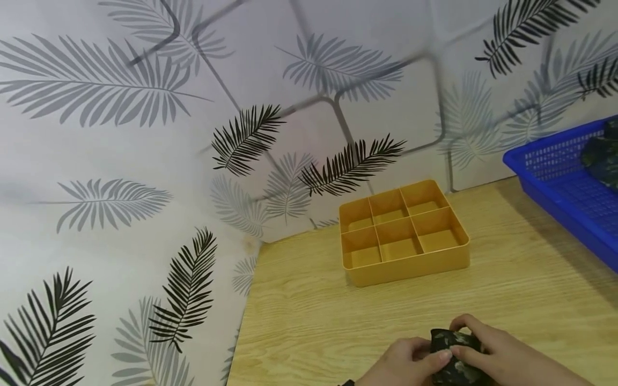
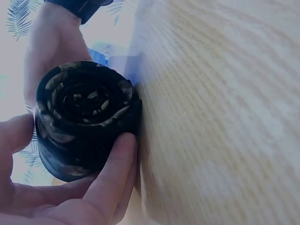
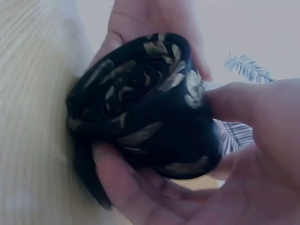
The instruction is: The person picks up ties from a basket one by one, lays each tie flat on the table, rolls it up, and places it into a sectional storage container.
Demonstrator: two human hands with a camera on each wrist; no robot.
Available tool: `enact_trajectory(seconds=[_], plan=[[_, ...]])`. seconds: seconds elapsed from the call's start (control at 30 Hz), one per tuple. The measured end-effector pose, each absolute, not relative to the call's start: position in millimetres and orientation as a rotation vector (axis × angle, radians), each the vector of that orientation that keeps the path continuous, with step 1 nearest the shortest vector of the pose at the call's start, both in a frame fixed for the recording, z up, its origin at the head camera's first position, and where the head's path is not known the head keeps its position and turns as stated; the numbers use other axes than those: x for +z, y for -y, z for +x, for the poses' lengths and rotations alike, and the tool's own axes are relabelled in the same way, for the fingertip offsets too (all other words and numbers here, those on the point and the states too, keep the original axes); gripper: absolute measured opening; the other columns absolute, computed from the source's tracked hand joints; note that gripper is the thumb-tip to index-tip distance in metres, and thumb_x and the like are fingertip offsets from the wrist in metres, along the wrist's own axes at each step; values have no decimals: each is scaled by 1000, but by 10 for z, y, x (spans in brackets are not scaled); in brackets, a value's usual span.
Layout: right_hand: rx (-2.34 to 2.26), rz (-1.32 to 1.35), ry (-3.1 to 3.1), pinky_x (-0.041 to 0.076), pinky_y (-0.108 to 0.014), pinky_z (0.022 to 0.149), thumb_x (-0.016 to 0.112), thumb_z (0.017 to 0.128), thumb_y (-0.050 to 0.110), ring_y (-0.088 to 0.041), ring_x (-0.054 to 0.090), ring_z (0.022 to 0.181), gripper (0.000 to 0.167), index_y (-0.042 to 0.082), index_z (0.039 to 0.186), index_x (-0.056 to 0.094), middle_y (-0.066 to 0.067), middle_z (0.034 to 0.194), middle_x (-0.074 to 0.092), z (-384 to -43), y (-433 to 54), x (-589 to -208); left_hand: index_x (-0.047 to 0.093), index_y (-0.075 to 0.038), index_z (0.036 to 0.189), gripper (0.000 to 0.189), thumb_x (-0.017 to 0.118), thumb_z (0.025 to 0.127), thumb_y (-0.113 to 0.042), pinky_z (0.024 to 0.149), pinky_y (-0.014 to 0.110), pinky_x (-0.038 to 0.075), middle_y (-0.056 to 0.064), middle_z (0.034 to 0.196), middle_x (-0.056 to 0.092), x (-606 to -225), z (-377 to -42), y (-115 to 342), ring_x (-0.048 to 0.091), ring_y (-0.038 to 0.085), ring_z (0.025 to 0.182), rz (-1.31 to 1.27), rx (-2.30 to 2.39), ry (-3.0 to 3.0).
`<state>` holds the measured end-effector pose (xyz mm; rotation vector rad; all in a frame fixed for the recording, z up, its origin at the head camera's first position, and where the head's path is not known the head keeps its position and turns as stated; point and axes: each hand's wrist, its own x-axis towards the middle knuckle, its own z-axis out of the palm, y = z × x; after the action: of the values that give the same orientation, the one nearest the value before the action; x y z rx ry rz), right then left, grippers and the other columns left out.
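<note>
The left hand (image 1: 403, 363) and the right hand (image 1: 499, 354) both grip a rolled dark cloth (image 1: 457, 372) with a pale leaf pattern, thumbs on top and fingers curled round its sides, the roll lying on its side against the wooden table (image 1: 294, 321). Beyond it sits a yellow box (image 1: 410, 266) with six compartments, and to the right a blue basket (image 1: 565, 206) holds more dark cloth (image 1: 603, 158), all before a leaf-print wall (image 1: 145, 155).
</note>
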<state>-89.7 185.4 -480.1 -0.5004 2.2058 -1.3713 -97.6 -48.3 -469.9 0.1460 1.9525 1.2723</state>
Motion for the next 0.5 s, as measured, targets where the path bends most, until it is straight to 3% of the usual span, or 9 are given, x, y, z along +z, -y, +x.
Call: enact_trajectory(seconds=[0.07, 0.3, 0.5], plan=[[-1349, -503, -2206, 51, -52, 79, 49, 105, 33, -30, 59, 103, 41, 5, 134, 44, -15, 121, 62, -893, -1911, -4791, 63, -14, 128, 51, 59, 95, -53, 92, 41, 55, -3, 114, 69, -4641, -955, 460, 67, 16, 102, 116, 1299, -1923], [-1401, -604, -2131, 50, -30, 72, 52, 104, 24, -11, 58, 93, 40, 3, 136, 42, -13, 117, 61, -880, -2140, -4793, 66, -16, 124, 42, 65, 94, -46, 90, 38, 56, -2, 108, 72, -4584, -927, 403, 69, 16, 97, 101, 1313, -1888], [-1517, -591, -1941, 51, -29, 70, 51, 103, 13, -15, 58, 93, 39, -1, 137, 37, -18, 117, 57, -853, -2292, -4866, 67, -17, 122, 40, 66, 94, -44, 90, 36, 56, -1, 104, 73, -4583, -911, 349, 70, 16, 97, 81, 1342, -1841]])
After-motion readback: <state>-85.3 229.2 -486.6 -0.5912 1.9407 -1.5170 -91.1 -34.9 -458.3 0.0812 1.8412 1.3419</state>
